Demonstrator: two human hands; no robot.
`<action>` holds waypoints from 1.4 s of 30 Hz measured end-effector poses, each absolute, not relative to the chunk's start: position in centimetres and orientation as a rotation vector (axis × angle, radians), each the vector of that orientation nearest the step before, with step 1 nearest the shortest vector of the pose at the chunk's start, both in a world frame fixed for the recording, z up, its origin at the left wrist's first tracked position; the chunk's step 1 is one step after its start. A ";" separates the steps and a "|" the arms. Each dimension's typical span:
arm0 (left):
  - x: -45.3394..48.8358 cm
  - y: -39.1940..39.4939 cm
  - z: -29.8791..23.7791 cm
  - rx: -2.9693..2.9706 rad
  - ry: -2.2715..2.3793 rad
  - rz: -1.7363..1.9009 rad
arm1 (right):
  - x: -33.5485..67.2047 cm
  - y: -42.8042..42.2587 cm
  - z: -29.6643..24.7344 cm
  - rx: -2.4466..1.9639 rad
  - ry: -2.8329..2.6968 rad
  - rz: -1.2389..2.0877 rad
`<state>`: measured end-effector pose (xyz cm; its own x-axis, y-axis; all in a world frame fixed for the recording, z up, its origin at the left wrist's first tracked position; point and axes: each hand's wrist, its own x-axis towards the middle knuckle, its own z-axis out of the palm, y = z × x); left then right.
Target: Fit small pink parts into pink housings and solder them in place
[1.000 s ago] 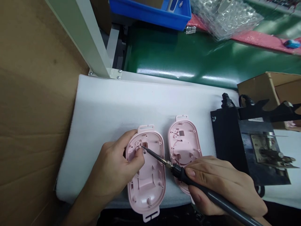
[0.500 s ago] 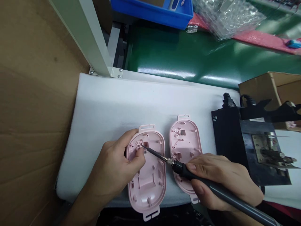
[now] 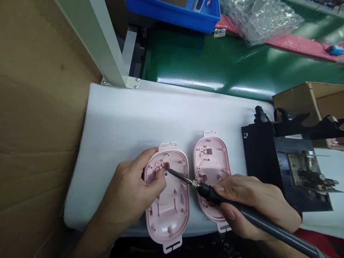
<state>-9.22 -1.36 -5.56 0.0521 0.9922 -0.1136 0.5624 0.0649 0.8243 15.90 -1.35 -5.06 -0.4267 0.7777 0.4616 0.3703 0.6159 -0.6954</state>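
Head view: my left hand [image 3: 126, 190] clasps the edge of a pink plastic shell [image 3: 172, 211], lower centre on the white foam pad [image 3: 129, 122]. My right hand [image 3: 249, 202] closes around a soldering iron [image 3: 282, 233], its tip at the shell's upper-left post. Next calls for a steady tip.

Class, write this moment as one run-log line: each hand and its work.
left hand: steadies pink shell | right hand: holds soldering iron, tip over shell | second shell beside
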 end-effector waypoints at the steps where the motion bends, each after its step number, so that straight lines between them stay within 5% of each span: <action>1: -9.2 -1.4 -5.6 1.592 1.606 0.733 | 15.9 -1.3 -5.1 -0.898 -2.039 0.641; 42: -9.4 -1.4 -5.4 1.540 1.615 0.675 | 14.9 -0.9 -4.6 -0.837 -2.019 0.568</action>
